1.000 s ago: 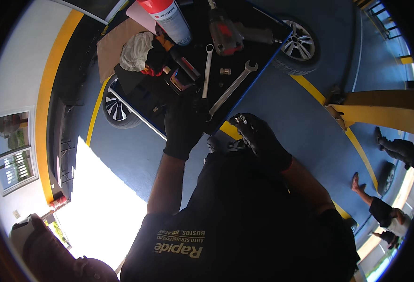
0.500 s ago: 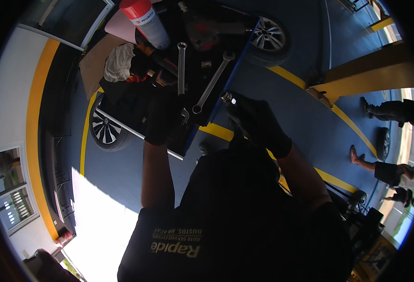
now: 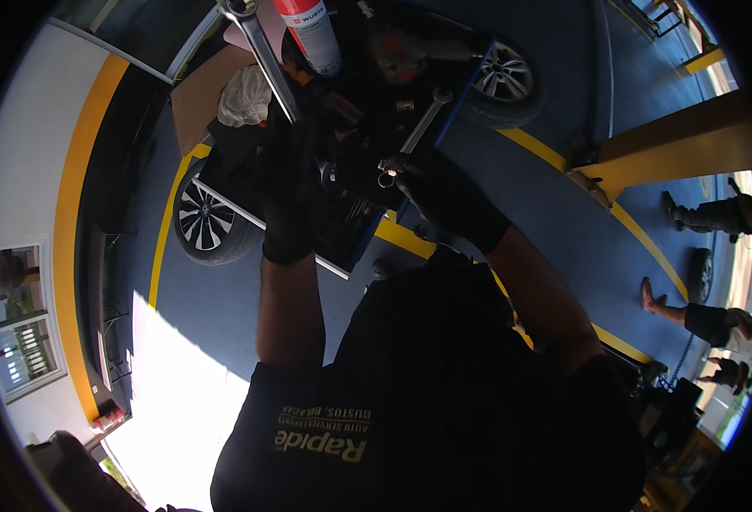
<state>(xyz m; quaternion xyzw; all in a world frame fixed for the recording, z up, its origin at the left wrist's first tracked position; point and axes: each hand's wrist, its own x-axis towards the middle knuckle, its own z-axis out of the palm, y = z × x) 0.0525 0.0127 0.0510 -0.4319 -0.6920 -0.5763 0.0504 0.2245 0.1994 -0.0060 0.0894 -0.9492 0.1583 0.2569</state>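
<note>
Left hand [image 3: 289, 198] fingers now gripping the long wrench [image 3: 267, 53], lifting it off the cart [image 3: 367, 243] toward 12 o'clock; right hand [image 3: 444, 194] pinching a small socket [image 3: 386, 173] at center.

Both hands wear matt black fabric-like gloves: the left hand [image 3: 289, 200] lifts a long, bright polished steel wrench [image 3: 261, 47]; the right hand [image 3: 444, 192] pinches a small shiny metal socket [image 3: 387, 171]. Nearby lie a glossy red spray can [image 3: 312, 30], a crumpled white cloth rag [image 3: 243, 96] and brown matt cardboard [image 3: 198, 98].
</note>
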